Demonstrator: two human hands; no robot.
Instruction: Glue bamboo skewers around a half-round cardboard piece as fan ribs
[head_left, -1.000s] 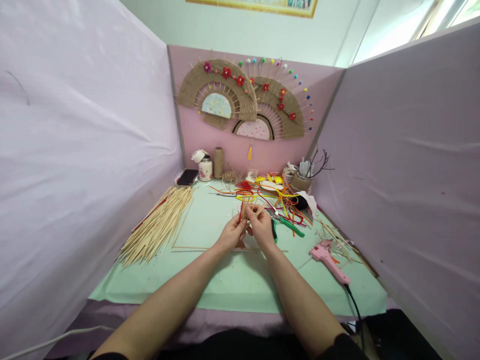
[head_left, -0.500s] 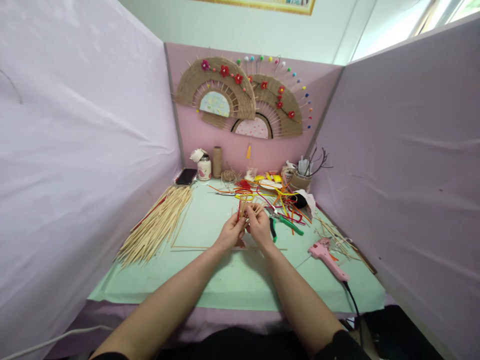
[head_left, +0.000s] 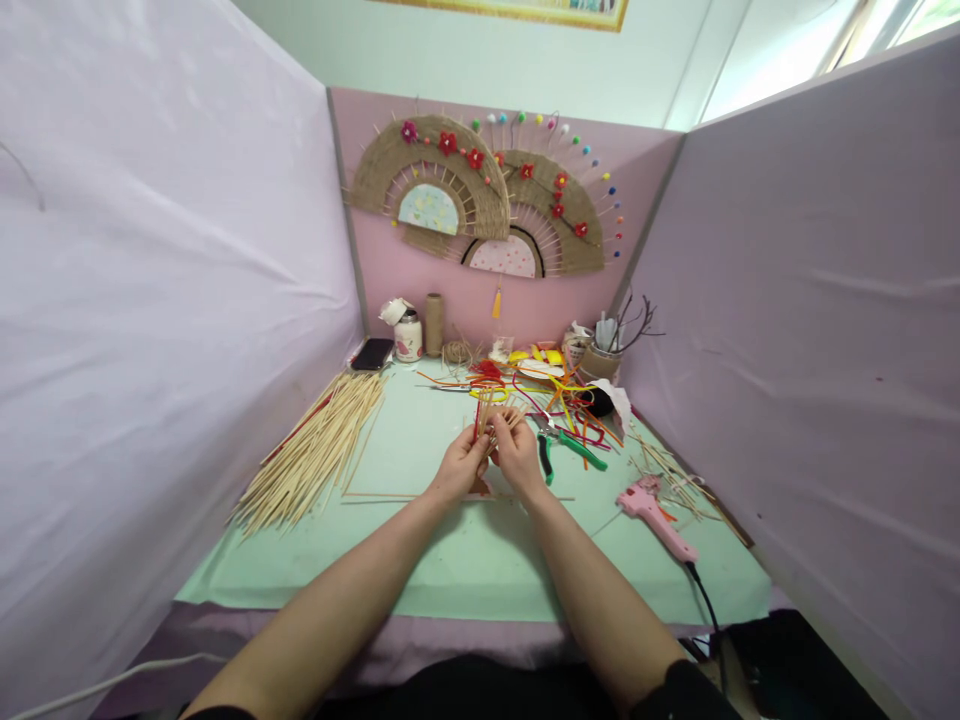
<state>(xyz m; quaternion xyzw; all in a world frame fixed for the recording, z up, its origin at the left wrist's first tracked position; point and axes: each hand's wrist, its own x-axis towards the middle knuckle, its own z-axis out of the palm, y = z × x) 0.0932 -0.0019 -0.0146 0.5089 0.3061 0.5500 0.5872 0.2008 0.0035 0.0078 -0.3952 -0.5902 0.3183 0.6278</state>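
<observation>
Both my hands meet over the middle of the table, closed on a small cluster of thin wooden sticks point(head_left: 487, 404). My left hand point(head_left: 463, 463) pinches the cluster from the left, where a red strip stands among the sticks. From the right, my right hand point(head_left: 517, 452) grips the same sticks, some of which fan out past its fingers. The fingertips overlap and hide how the sticks join. Just right of my right hand lie green-handled pliers point(head_left: 582, 450). Below the hands, a small brown piece point(head_left: 480, 486) shows partly on the table.
A big pile of sticks point(head_left: 311, 450) lies at left. A pink glue gun point(head_left: 658, 520) with a black cord rests at right. Scissors point(head_left: 487, 394) and coloured pipe cleaners point(head_left: 559, 400) spread behind the hands. A jar point(head_left: 409, 338), phone point(head_left: 373, 353) and twine-wrapped fans point(head_left: 431, 150) are at the back.
Almost nothing differs. My hands stay in place on the sticks, with at most a slight shift of the fingers and of the camera.
</observation>
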